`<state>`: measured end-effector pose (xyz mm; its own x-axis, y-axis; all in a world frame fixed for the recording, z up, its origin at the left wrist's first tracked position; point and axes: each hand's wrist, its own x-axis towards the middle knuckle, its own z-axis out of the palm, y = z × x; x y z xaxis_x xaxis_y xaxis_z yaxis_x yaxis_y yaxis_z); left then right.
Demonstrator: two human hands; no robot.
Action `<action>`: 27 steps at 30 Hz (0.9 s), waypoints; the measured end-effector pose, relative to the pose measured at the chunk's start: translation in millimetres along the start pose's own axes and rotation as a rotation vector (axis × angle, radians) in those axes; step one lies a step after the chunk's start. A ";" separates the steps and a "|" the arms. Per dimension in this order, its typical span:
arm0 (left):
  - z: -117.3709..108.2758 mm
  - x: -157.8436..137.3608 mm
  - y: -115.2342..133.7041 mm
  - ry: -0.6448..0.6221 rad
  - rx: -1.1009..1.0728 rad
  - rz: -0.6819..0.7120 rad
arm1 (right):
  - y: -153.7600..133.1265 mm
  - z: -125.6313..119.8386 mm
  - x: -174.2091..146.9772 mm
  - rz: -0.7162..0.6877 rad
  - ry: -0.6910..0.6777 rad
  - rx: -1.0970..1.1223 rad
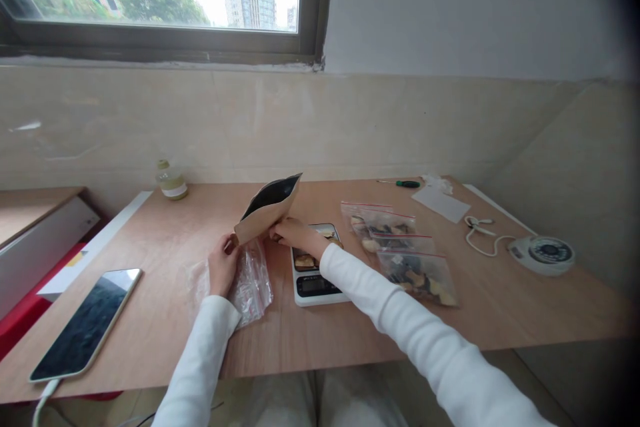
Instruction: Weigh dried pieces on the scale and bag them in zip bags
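Observation:
A brown paper pouch [267,219] with a dark inner lining is held tilted above the table, its mouth gaping. My left hand [223,263] pinches its lower left corner, fingers closed. My right hand [300,236] is closed at the pouch's lower right edge, over a white digital kitchen scale [300,295]. Brownish dried slices [305,260] lie on the scale's platform, partly hidden by my right hand and sleeve. Beneath and beside my left hand lie clear plastic zip bags [254,287], crumpled and flat.
Several red-edged zip bags [417,277] of dried pieces lie right of the scale. A phone [87,323] with a cable is at left, a glass bottle [171,181] behind. Far right are a green-handled screwdriver [407,184], a white card [441,203] and a round white corded device [543,255].

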<state>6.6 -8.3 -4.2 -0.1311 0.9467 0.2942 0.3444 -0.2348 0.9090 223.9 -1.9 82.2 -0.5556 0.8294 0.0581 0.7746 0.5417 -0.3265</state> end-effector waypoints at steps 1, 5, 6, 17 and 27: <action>0.2 0.4 -1.1 0.001 -0.005 -0.001 | 4.0 -4.3 -3.4 -0.005 0.004 0.025; 0.8 1.1 -3.3 0.010 -0.006 -0.001 | 19.1 -19.7 -27.8 0.017 0.050 0.114; 0.8 1.0 -3.1 0.010 -0.006 0.001 | 21.9 -21.8 -35.5 0.033 0.059 0.125; -0.4 0.4 -0.9 0.022 0.046 0.005 | 5.7 -70.8 -77.1 0.045 0.444 0.210; -2.1 -1.1 5.5 0.012 0.068 0.033 | -53.8 -108.2 -62.8 -0.219 0.353 0.210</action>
<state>6.6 -11.0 1.1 -0.1299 0.9360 0.3273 0.4112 -0.2495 0.8767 249.8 -68.4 198.2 -0.5337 0.7143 0.4526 0.5523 0.6998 -0.4531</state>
